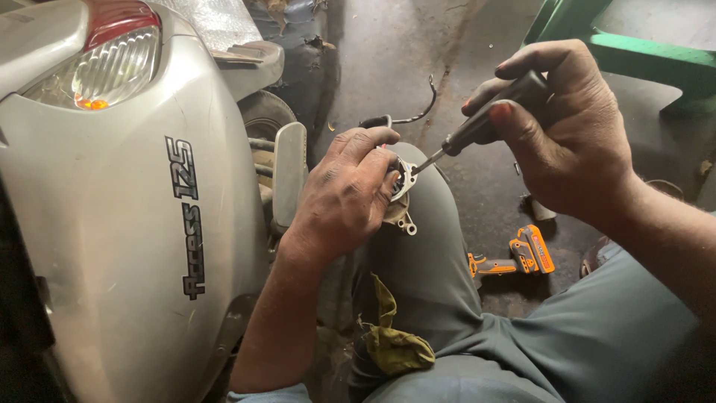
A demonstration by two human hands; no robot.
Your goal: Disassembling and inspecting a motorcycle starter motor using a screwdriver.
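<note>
Screwdriver (485,123) work on a knee, basically. The right hand (567,134) was wrapped shut around the dark handle, thumb pressed along it, with the thin shaft angled down and left so the tip met the small metal part (401,195). That part, a pale cast piece with a round face and little lugs hanging off the bottom, sat propped on the person's knee (429,224), and the left hand (350,190) was closed over its top and side, fingers curled, pinning it there.

My take on doing this bit well: the tip needed to stay square in the fastener, with push along the shaft, because at that slant it looked like it could skate off toward the left fingers. A firm grip on the part mattered as much as the turning.

Around them: a silver scooter (127,224) body panel with its tail lamp (104,63) on the left, a dirty olive rag (391,339) on the thigh, an orange and grey power tool (518,257) lying on the dark floor (447,52), and a green stand (641,63) at top right.
</note>
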